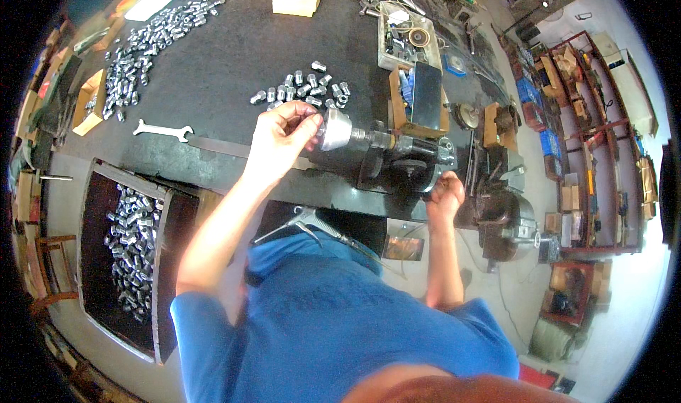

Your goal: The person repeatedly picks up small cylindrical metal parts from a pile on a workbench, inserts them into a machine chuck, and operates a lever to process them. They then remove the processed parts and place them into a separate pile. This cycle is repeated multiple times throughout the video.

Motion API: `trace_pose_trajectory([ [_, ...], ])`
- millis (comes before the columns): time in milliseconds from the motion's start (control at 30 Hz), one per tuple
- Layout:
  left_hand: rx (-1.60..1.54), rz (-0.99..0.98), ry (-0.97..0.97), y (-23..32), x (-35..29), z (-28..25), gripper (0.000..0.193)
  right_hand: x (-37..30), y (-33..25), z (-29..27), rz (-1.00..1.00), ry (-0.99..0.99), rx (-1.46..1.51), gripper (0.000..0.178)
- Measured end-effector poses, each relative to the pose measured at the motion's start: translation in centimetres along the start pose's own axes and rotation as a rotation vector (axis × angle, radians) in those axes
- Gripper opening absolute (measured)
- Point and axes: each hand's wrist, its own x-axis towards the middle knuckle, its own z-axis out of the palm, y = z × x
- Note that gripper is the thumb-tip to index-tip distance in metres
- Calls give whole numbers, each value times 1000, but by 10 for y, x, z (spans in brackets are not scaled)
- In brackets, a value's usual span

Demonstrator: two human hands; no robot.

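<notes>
Your left hand [287, 137] has thumb and fingertips drawn together at the mouth of the silver cone-shaped chuck [338, 130]; whether they pinch a part, you can't tell, since they cover it. Should the chuck turn with them there, they could be nipped. Your right hand [446, 194] curls at the right end of the bench machine [415, 151], its hold partly hidden; a slack grip there could slip. Loose metal fittings [303, 90] lie just beyond your left hand, so a careless elbow or knuckle might scatter them. Farther left, the wrench [163, 131] lies flat.
</notes>
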Motion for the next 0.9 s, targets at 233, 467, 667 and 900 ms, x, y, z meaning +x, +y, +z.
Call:
trace_pose_trajectory([
  [233,-128,-63,-54,0,6,-4,16,86,7,31,-533,-143,-373,13],
  [467,-214,-111,-42,1,1,-7,19,24,-62,75,-488,-188,110,11],
  [667,-278,-136,-52,1,0,-9,18,-33,-57,29,-428,-292,143,16],
  [900,-446,-120,-61,-3,-7,-20,16,-2,0,10,-50,94,-5,15],
])
